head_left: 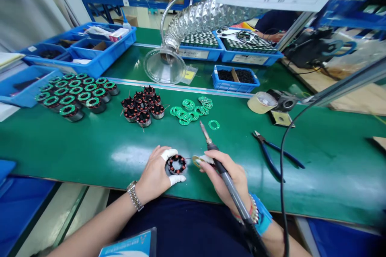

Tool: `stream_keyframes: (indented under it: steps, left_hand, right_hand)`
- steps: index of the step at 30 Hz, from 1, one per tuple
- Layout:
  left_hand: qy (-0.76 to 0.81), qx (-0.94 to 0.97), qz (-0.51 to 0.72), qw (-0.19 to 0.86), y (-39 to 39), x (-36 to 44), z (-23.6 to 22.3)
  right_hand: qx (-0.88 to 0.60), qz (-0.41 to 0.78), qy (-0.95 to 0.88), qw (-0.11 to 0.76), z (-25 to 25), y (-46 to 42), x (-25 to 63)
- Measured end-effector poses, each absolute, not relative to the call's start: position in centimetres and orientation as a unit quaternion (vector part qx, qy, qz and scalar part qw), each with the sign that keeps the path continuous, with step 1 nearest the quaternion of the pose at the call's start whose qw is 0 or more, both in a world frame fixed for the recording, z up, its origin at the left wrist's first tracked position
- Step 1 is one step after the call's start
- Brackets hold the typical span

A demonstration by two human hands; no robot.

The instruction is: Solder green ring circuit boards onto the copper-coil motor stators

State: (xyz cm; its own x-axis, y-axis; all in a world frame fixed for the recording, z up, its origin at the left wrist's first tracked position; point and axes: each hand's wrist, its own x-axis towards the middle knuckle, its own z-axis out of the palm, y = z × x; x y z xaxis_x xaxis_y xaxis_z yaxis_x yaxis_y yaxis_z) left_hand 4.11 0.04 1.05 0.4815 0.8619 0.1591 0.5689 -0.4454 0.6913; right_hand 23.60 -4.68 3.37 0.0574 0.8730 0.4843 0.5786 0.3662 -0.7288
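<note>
My left hand (157, 172) grips a small round motor stator (176, 164) with copper windings, pinched between taped thumb and finger on the green bench (90, 144). My right hand (224, 178) is closed round a soldering iron (221, 164), its tip (202, 127) pointing up and away from me; the fingertips also touch something small and pale beside the stator. A cluster of bare wound stators (143, 106) lies ahead, with a heap of green ring-shaped circuit boards (189, 110) to its right. Stators topped with green boards (75, 94) stand in rows at the left.
Blue-handled pliers (273, 154) lie to the right. A tape roll (259, 102) and a solder stand (285, 102) sit beyond them. A flexible fume duct with a clear hood (164, 66) hangs over the bench. Blue trays (90, 46) line the back. Another person's arm (271, 36) shows far behind.
</note>
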Motion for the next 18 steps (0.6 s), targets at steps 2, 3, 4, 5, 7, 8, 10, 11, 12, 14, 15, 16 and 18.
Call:
stream_keyframes:
  steps: [2, 3, 4, 5, 7, 8, 10, 11, 12, 14, 15, 16, 18]
  left_hand:
    - [0.451, 0.817, 0.255, 0.253, -0.1, 4.1, 0.6]
    - [0.451, 0.819, 0.253, 0.247, -0.2, 4.0, 0.5]
    - [0.446, 0.823, 0.249, 0.25, -0.2, 3.9, 0.5]
    - [0.438, 0.826, 0.245, 0.256, -0.1, 3.7, 0.5]
    - [0.424, 0.83, 0.236, 0.274, 0.0, 3.2, 0.7]
    - [0.418, 0.831, 0.233, 0.283, 0.0, 3.0, 0.8]
    - [0.417, 0.828, 0.231, 0.294, 0.1, 2.8, 0.9]
    - [0.418, 0.827, 0.232, 0.296, 0.1, 2.8, 1.0]
    - [0.42, 0.825, 0.234, 0.297, 0.1, 2.8, 1.0]
    - [0.423, 0.822, 0.236, 0.3, 0.1, 2.9, 1.0]
    - [0.423, 0.821, 0.238, 0.303, 0.1, 3.0, 0.9]
    - [0.422, 0.82, 0.239, 0.305, 0.1, 3.0, 0.9]
    - [0.416, 0.821, 0.243, 0.307, 0.1, 3.1, 0.8]
  right_hand:
    - [-0.534, 0.291, -0.615, 0.502, 3.6, -4.7, 22.9]
    - [-0.522, 0.358, -0.586, 0.506, 3.6, -4.7, 22.8]
    - [-0.506, 0.417, -0.559, 0.508, 3.5, -4.6, 22.7]
    - [-0.488, 0.465, -0.534, 0.51, 3.4, -4.4, 22.8]
    - [-0.446, 0.526, -0.508, 0.516, 3.1, -4.0, 22.9]
    - [-0.426, 0.543, -0.505, 0.518, 3.0, -3.8, 23.0]
    - [-0.405, 0.55, -0.524, 0.509, 2.9, -3.5, 23.0]
    - [-0.406, 0.541, -0.545, 0.495, 2.9, -3.4, 22.9]
    - [-0.414, 0.524, -0.571, 0.478, 3.0, -3.3, 22.8]
    - [-0.437, 0.468, -0.626, 0.445, 3.3, -3.3, 22.5]
    - [-0.45, 0.432, -0.65, 0.434, 3.4, -3.3, 22.2]
    - [-0.462, 0.394, -0.67, 0.428, 3.5, -3.3, 22.0]
    - [-0.481, 0.318, -0.699, 0.423, 3.4, -3.3, 21.4]
